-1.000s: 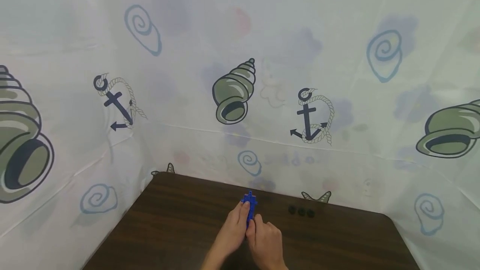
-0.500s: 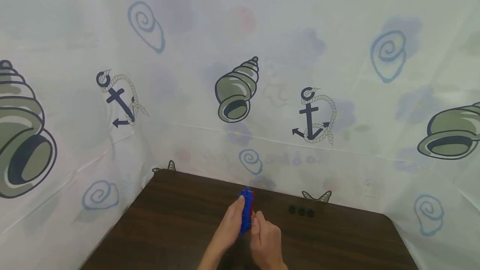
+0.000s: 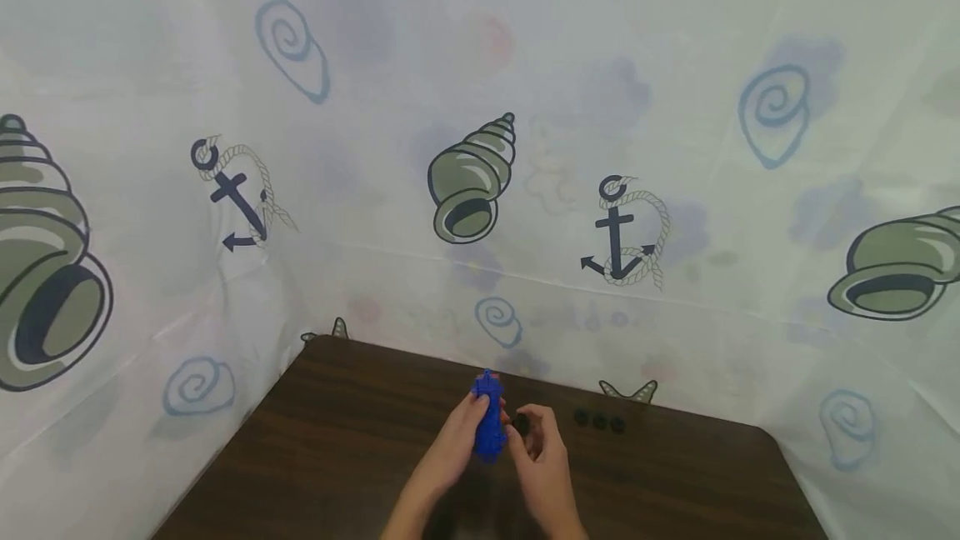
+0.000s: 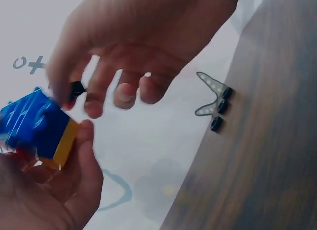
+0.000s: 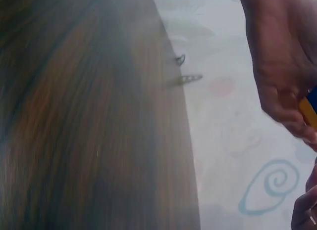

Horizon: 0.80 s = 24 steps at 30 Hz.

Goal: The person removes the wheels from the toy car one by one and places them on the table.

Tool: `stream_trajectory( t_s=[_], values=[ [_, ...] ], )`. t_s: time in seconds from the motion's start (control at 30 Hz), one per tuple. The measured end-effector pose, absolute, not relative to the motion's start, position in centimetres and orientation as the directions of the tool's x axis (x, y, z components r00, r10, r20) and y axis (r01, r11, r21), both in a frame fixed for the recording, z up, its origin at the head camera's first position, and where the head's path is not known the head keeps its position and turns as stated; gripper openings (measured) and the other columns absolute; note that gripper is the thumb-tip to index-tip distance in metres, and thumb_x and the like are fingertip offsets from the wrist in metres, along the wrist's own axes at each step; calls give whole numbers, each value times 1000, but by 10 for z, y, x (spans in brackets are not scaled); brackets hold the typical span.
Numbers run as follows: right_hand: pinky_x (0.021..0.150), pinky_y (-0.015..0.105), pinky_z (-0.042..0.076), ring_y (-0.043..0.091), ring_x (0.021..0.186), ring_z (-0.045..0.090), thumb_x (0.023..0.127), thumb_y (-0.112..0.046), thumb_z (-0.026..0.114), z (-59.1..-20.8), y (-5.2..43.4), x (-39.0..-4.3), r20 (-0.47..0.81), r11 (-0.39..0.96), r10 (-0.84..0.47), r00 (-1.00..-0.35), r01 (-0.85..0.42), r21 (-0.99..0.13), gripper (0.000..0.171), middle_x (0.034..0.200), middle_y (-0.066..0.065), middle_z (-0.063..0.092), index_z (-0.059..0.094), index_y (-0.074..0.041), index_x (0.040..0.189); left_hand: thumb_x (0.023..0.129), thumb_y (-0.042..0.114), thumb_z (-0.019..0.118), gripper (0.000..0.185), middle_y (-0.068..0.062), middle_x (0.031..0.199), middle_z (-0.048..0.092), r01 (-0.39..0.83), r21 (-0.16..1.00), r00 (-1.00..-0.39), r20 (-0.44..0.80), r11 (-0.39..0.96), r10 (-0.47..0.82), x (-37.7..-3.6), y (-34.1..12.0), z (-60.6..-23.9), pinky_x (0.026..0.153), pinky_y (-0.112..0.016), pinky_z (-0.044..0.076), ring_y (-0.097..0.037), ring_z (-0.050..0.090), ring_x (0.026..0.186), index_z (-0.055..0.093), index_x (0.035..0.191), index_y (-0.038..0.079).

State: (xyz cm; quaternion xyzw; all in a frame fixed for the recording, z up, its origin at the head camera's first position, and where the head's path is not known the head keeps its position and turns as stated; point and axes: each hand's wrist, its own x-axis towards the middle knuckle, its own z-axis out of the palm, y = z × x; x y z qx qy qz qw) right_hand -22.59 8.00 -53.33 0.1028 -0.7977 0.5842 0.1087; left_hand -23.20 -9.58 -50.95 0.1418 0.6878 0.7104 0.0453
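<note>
A blue toy block piece (image 3: 487,423) with yellow and red parts (image 4: 37,126) is gripped in my left hand (image 3: 471,425) just above the dark wooden table (image 3: 337,457). My right hand (image 3: 531,430) hovers close on its right and pinches a small black round piece (image 3: 522,422) between thumb and fingertips. In the left wrist view that black piece (image 4: 75,89) sits almost against the block's top edge, with the left hand (image 4: 54,180) below. The right wrist view is blurred and catches only the left hand (image 5: 277,67) and a yellow sliver of the block (image 5: 309,107).
Three small black round pieces (image 3: 598,421) lie in a row on the table near its far edge, right of my hands; they also show in the left wrist view (image 4: 220,109). A white curtain (image 3: 480,190) printed with shells and anchors encloses the table on the far and left sides.
My right hand has come off the blue block and shifted slightly right, now pinching a small black piece. The left hand has kept hold of the block, tilting it a little.
</note>
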Motion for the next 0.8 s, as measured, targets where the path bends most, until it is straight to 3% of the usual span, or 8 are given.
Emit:
stream_trajectory(
  t_s=[0.13, 0.23, 0.33, 0.47, 0.6, 0.7, 0.8],
  values=[
    [59, 25, 47, 9, 66, 52, 106, -26, 71, -531, 94, -235, 240, 336, -18, -971, -232, -913, 30, 85, 0, 59, 63, -25, 135, 118, 45, 38, 61, -24, 139, 66, 155, 987, -952, 140, 34, 271, -233, -99, -513, 105, -51, 58, -35, 69, 125, 43, 155, -3],
    [62, 27, 49, 11, 68, 57, 107, -25, 71, -530, 110, -243, 226, 382, 12, -974, -204, -901, 32, 90, 5, 65, 64, -26, 138, 118, 44, 40, 60, -24, 138, 68, 154, 986, -948, 132, 55, 288, -234, -100, -513, 102, -52, 60, -37, 70, 123, 49, 151, -4],
    [65, 27, 51, 12, 75, 68, 107, -22, 70, -529, 133, -249, 243, 416, 30, -970, -209, -885, 35, 117, 14, 71, 63, -26, 141, 118, 45, 38, 59, -19, 124, 74, 135, 990, -946, 114, 49, 302, -235, -98, -512, 93, -43, 63, -29, 75, 109, 58, 142, -6],
    [70, 27, 53, 18, 89, 78, 108, -18, 69, -527, 168, -258, 256, 450, 31, -966, -216, -866, 37, 148, 18, 63, 60, -23, 143, 119, 47, 33, 63, -9, 103, 73, 107, 994, -944, 90, 34, 318, -235, -96, -512, 81, -34, 60, -20, 71, 92, 55, 138, -8],
    [76, 30, 56, 21, 90, 80, 108, -28, 69, -524, 200, -268, 211, 510, 24, -977, -169, -843, 41, 147, 18, 67, 56, -20, 146, 118, 52, 29, 67, -6, 92, 68, 89, 994, -948, 66, 62, 311, -235, -97, -511, 65, -32, 55, -17, 65, 76, 49, 143, -6],
    [83, 39, 61, 23, 92, 81, 107, -39, 70, -524, 223, -276, 169, 545, 11, -986, -135, -827, 49, 143, 21, 68, 54, -16, 147, 117, 56, 28, 68, -4, 84, 63, 73, 996, -949, 51, 59, 312, -235, -98, -508, 57, -28, 48, -16, 55, 65, 47, 142, -5],
    [88, 48, 61, 28, 94, 81, 105, -46, 70, -527, 246, -286, 134, 592, 6, -991, -104, -800, 57, 138, 24, 70, 55, -10, 146, 118, 52, 27, 67, -7, 92, 63, 61, 998, -942, 49, 27, 332, -232, -101, -506, 58, -27, 45, -17, 54, 68, 40, 150, -6]
  ],
)
